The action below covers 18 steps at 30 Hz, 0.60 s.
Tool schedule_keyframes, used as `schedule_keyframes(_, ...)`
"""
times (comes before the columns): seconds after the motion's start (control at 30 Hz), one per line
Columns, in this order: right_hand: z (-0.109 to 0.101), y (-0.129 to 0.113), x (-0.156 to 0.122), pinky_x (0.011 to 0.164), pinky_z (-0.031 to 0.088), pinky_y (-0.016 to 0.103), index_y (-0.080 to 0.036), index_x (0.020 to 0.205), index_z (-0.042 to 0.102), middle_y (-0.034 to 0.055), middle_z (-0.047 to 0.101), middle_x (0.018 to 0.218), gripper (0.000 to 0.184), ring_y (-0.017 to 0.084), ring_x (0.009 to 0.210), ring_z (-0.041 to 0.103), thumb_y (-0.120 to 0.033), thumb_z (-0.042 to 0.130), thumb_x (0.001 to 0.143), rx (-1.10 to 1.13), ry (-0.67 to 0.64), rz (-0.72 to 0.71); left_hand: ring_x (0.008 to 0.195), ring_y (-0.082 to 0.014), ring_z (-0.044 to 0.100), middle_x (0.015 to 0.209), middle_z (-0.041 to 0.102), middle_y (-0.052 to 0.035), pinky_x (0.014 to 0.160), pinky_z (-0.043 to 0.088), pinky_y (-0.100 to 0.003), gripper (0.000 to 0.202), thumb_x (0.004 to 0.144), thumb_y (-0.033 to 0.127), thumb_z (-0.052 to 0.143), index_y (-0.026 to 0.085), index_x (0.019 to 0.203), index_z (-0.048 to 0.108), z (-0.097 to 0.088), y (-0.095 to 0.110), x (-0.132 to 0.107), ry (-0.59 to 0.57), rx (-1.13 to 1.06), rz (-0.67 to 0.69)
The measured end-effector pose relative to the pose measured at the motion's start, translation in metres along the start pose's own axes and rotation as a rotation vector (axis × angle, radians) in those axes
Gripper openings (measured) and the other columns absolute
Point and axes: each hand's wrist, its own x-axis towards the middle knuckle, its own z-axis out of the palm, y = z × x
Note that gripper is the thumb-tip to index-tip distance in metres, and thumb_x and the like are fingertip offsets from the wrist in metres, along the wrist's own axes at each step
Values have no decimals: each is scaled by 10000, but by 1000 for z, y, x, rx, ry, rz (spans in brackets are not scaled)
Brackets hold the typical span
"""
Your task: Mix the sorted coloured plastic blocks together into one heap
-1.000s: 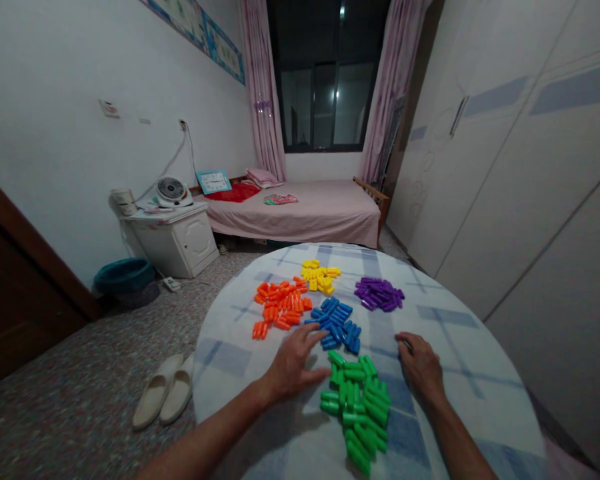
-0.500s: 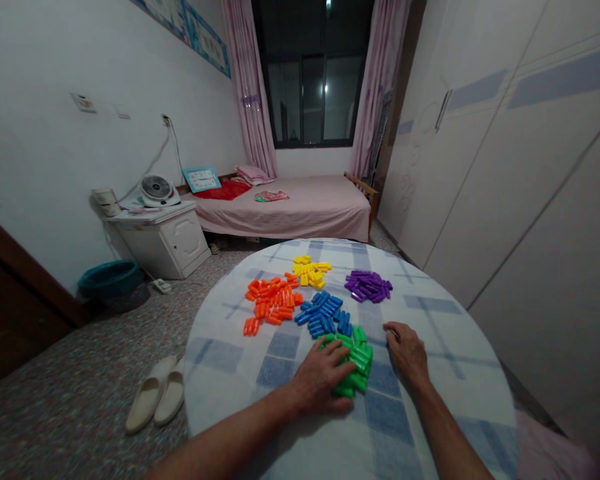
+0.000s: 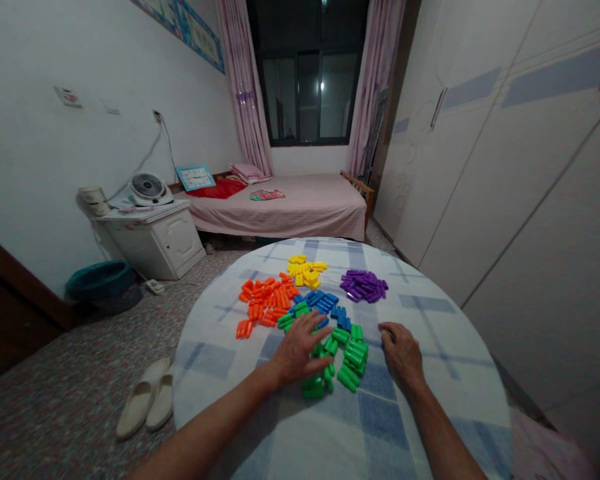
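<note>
A round table (image 3: 430, 407) with a blue-checked white cloth carries heaps of small plastic pegs. My left hand (image 3: 299, 350) lies flat, fingers spread, on top of the green pegs (image 3: 350, 357), and its fingertips reach the blue pegs (image 3: 330, 303). A few green ones sit mixed in among the blue. My right hand (image 3: 401, 351) rests on the cloth just right of the green heap, fingers loosely curled, nothing visible in it. Further back lie orange pegs (image 3: 263, 301), yellow pegs (image 3: 305, 270) and purple pegs (image 3: 363, 285).
Beyond the table stands a bed (image 3: 285, 210) with a pink cover under a dark window. A white bedside cabinet (image 3: 153, 240) with a small fan is at the left, a teal basin (image 3: 97, 280) beside it. White slippers (image 3: 145, 400) lie on the floor. White wardrobes (image 3: 505, 160) line the right.
My left hand has swept over the green heap and pushed it away from me, up against the blue pegs; the green pile is shorter and more spread. My right hand has barely shifted.
</note>
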Motion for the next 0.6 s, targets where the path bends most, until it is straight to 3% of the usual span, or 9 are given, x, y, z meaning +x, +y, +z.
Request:
schedule_keyframes(0.1,1,1,1,975,367,319,-204,991,645,26,633,1086,338,158,1021,541,-344,383,831,-12,3,-3,1414,-261,265,1484,347,-45,1164,276,-492,606,816,593,480,312,1350,425,4,27,-26,-176,-9,297)
schedule_keyframes(0.17,0,0,0,979,362,323,-204,993,644,26,632,1086,338,160,1026,538,-336,379,831,-21,4,-5,1420,-251,252,1474,363,-36,1175,257,-466,535,841,549,464,305,1317,459,10,37,-33,-211,8,358)
schedule_keyframes(0.33,-3,-5,-2,976,363,323,-185,994,645,39,626,1096,354,163,1026,536,-340,372,830,-8,-5,-2,1403,-229,284,1426,420,-18,1170,252,-448,334,885,392,436,285,1175,564,23,31,-13,-137,90,354)
schedule_keyframes(0.43,-4,-6,-2,974,362,328,-180,995,647,44,626,1095,365,167,1033,536,-348,369,830,3,-3,-2,1388,-231,311,1414,430,-33,1174,241,-467,325,858,404,493,274,1140,590,27,18,4,-106,112,331)
schedule_keyframes(0.6,-3,-4,-1,969,364,319,-182,998,648,43,629,1087,367,161,1025,537,-357,370,834,7,-7,-9,1388,-255,312,1424,417,-52,1159,273,-506,326,809,374,583,253,1110,615,27,-7,24,-43,132,142)
